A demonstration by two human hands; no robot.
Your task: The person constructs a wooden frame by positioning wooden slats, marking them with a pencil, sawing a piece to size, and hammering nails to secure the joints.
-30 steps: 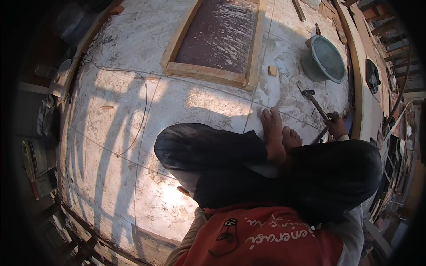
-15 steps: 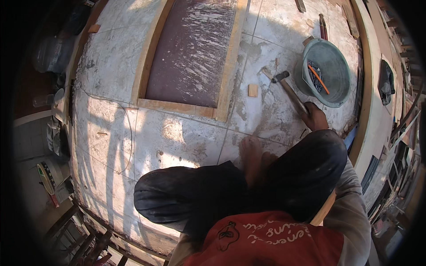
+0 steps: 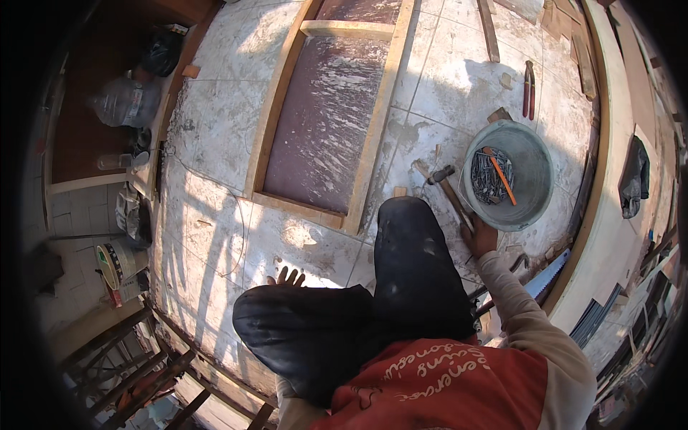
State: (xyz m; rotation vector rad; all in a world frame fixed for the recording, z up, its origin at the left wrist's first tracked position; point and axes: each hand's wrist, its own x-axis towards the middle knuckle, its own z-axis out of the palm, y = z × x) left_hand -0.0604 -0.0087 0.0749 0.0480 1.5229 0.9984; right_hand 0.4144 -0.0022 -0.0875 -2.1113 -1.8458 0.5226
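My right hand is closed round the handle end of a hammer, which lies low over the tiled floor beside a grey-green bucket. Inside the bucket are a heap of nails and an orange carpenter's pencil. My left hand rests by the floor beyond my left knee, its fingers spread with nothing in them; the leg hides its palm. In front of me lies a wooden frame round a dark purple, white-smeared panel.
Pincers with red handles lie beyond the bucket. A handsaw is near my right forearm, beside a long board. A small wood block sits by my right knee. Wood strips lie at the far right.
My left hand has come into view with spread fingers. My right knee is raised, and my bare foot is out of sight. The right hand still grips the hammer; the whole view has shifted.
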